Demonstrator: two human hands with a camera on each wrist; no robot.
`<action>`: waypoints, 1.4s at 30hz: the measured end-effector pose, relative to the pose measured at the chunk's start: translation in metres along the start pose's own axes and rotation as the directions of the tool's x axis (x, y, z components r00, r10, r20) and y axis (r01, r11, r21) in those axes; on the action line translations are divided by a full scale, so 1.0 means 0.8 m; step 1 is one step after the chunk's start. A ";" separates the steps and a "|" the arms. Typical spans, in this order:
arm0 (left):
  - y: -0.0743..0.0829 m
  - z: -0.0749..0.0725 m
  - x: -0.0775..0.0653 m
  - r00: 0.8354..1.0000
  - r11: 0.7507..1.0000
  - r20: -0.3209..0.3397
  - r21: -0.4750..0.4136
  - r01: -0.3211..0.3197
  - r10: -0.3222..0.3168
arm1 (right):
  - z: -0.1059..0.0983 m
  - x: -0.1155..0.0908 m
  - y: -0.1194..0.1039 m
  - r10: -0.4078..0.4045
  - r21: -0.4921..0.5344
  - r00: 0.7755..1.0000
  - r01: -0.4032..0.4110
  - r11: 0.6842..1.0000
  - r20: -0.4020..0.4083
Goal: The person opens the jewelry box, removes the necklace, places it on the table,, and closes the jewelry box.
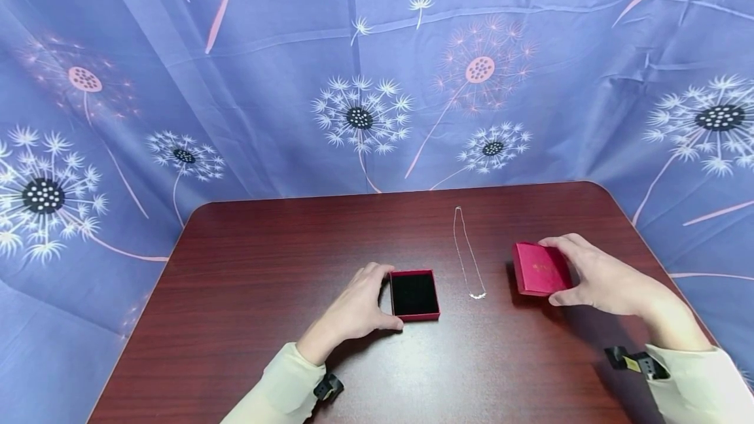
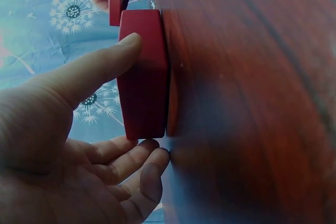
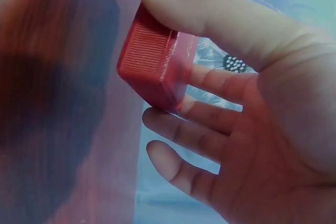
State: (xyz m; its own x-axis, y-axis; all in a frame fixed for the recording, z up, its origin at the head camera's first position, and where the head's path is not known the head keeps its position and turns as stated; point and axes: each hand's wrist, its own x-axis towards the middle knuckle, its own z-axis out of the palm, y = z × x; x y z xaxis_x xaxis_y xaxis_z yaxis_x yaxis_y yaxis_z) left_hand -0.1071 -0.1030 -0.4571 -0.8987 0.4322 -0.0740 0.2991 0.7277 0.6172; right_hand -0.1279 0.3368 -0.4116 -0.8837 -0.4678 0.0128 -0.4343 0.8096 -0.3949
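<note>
On the table sits the red base [image 1: 417, 317] of a small square jewelry box with a black lining. My left hand [image 1: 359, 303] holds it from the left, thumb on the near side and fingers at the far left corner. The left wrist view shows that thumb against the base's red wall [image 2: 152, 93]. To the right, my right hand [image 1: 601, 280] grips the red lid [image 1: 538, 270] between thumb and fingers, tilted and raised over the table. Ridged texture shows on the lid's side [image 3: 144, 51] in the right wrist view. Between the two lies a thin silver necklace [image 1: 478, 296].
The dark reddish wooden table [image 1: 265, 247] has rounded far corners. Behind it hangs a blue curtain [image 1: 265, 103] with a dandelion print, which also falls along both sides. Each wrist wears a black strap, one of them the right strap [image 1: 639, 363].
</note>
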 end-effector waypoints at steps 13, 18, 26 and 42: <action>-0.001 0.000 0.000 1.000 1.000 0.000 0.000 -0.008 0.008 | -0.008 0.009 -0.029 -0.042 -0.001 0.997 0.042 0.999 -0.057; -0.001 -0.001 -0.001 1.000 1.000 0.003 -0.001 -0.004 0.004 | -0.010 0.015 -0.042 -0.041 0.016 0.998 0.042 0.999 -0.044; -0.001 -0.002 -0.001 1.000 1.000 0.008 -0.008 -0.001 0.001 | -0.006 0.029 -0.062 -0.049 0.052 0.998 0.050 0.997 -0.026; -0.001 -0.003 -0.002 1.000 1.000 0.003 -0.015 -0.011 0.011 | 0.012 0.056 -0.093 -0.087 0.120 0.996 0.088 0.989 -0.008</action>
State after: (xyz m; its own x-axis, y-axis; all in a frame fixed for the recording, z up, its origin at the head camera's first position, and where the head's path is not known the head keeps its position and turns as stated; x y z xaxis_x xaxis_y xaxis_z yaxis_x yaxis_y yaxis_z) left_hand -0.1066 -0.1055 -0.4560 -0.8942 0.4422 -0.0696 0.3044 0.7147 0.6297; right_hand -0.1337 0.2518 -0.3903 -0.8439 -0.5336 0.0550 -0.4858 0.7169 -0.5000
